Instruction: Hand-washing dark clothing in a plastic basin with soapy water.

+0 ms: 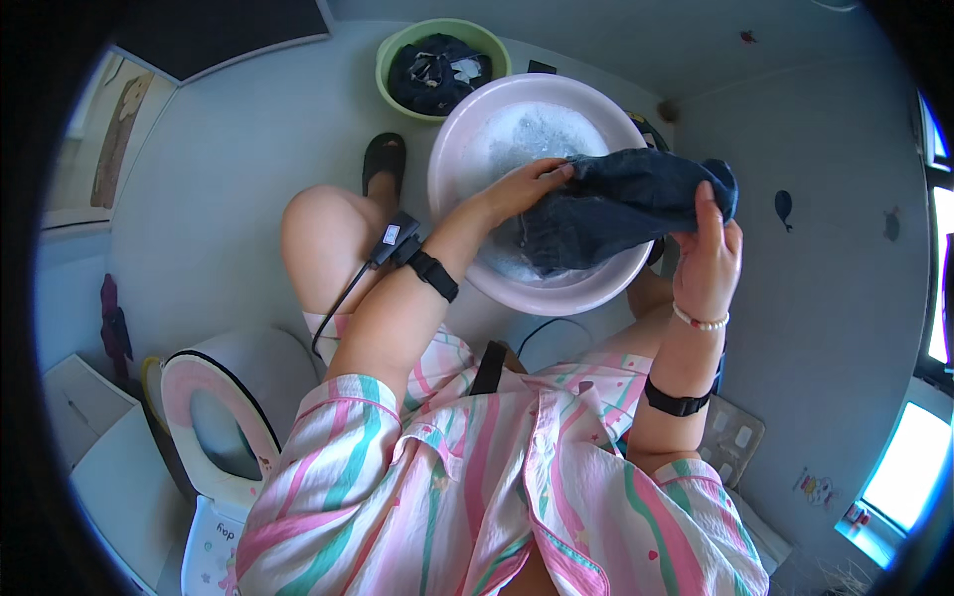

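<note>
A dark blue denim garment point(618, 205) is stretched between my two hands over a pale pink basin point(455, 149). My left hand point(533, 186) pinches its upper left edge between thumb and fingers. At the garment's right end, my right hand point(708, 246) grips the cloth, thumb on top and the other fingers partly hidden. The lower left part of the cloth hangs down to the soapy water point(548, 130), and whether it dips in cannot be told. White suds cover much of the water.
Behind the basin, a green tub point(384, 67) holds dark clothes point(440, 78). A toilet with a padded seat point(179, 402) stands at my left, and a wall point(820, 261) rises close on the right. My slippered foot point(384, 164) is left of the basin.
</note>
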Motion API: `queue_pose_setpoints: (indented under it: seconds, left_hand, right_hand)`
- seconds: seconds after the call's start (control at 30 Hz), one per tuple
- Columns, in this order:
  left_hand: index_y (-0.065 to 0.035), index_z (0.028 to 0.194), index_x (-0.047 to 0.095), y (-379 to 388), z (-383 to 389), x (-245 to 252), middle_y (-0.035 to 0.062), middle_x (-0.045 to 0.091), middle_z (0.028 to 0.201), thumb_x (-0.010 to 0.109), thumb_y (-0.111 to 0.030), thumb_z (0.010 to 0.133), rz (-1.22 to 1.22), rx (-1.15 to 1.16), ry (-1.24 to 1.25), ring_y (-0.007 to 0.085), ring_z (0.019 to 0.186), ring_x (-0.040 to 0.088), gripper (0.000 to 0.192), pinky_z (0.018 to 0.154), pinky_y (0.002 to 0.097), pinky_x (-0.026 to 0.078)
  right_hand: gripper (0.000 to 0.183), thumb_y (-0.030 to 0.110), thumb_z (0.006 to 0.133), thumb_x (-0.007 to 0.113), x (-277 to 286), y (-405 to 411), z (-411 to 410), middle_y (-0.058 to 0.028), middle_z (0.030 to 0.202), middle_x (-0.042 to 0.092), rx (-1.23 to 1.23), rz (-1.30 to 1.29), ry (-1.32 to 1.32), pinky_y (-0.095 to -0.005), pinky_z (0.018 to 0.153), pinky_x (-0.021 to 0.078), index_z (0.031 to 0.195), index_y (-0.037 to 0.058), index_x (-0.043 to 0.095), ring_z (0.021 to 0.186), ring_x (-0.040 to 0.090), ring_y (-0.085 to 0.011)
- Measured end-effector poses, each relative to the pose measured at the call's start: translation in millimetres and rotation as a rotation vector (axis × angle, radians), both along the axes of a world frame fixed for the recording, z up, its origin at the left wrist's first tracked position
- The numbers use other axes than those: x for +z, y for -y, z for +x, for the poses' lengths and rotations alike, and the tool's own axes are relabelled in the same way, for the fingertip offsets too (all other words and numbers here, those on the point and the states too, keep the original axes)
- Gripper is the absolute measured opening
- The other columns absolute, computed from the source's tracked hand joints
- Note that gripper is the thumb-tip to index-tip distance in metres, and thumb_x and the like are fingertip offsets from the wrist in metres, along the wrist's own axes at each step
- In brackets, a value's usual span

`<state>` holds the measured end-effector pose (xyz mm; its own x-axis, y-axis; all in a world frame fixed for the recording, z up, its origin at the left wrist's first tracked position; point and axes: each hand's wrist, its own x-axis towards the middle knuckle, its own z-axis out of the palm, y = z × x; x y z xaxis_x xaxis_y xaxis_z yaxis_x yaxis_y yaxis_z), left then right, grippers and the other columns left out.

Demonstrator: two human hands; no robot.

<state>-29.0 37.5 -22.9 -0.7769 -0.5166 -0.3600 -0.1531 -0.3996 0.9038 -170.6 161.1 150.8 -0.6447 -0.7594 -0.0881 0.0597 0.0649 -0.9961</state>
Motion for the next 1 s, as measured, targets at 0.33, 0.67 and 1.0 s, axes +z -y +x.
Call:
queue_pose_setpoints:
  seconds: [0.33, 0.67, 1.0]
  left_hand:
    - [-0.0143, 0.155, 0.015, 4.0, -1.5, -29.9, 0.0112, 0.017, 0.159, 0.078, -0.031, 0.08, -0.497, 0.241, -0.188, 0.0269, 0.146, 0.019, 0.099, 0.118, 0.0386, 0.015]
    - [0.0077, 0.115, 0.06, 20.0, 7.2, -4.2, 0.0142, 0.067, 0.104, 0.065, -0.023, 0.087, 0.113, 0.394, 0.114, 0.0195, 0.096, 0.063, 0.042, 0.081, 0.0318, 0.051]
    - [-0.0064, 0.147, 0.028, 0.9, -2.3, -59.3, 0.0251, 0.048, 0.135, 0.068, -0.032, 0.084, -0.65, 0.108, 0.41, 0.0382, 0.126, 0.048, 0.079, 0.105, 0.0413, 0.039]
  right_hand:
    - [0.028, 0.021, 0.097, 0.053, 37.2, -20.3, -7.5, -0.0133, 0.108, 0.068, -0.065, -0.353, 0.385, -0.037, 0.084, 0.0503, 0.113, 0.0003, 0.064, 0.098, 0.065, -0.0246]
    - [0.026, 0.007, 0.094, 0.055, -50.6, -5.1, -58.4, -0.0114, 0.109, 0.064, -0.127, -0.124, 0.213, -0.0332, 0.088, 0.0523, 0.119, 0.0011, 0.057, 0.103, 0.061, -0.0216]
    - [0.099, 0.037, 0.071, 0.081, -193.3, 13.9, -26.5, -0.0353, 0.143, 0.032, 0.443, 0.682, -0.66, -0.0424, 0.105, 0.0402, 0.15, 0.0099, 0.026, 0.123, 0.049, -0.0475]
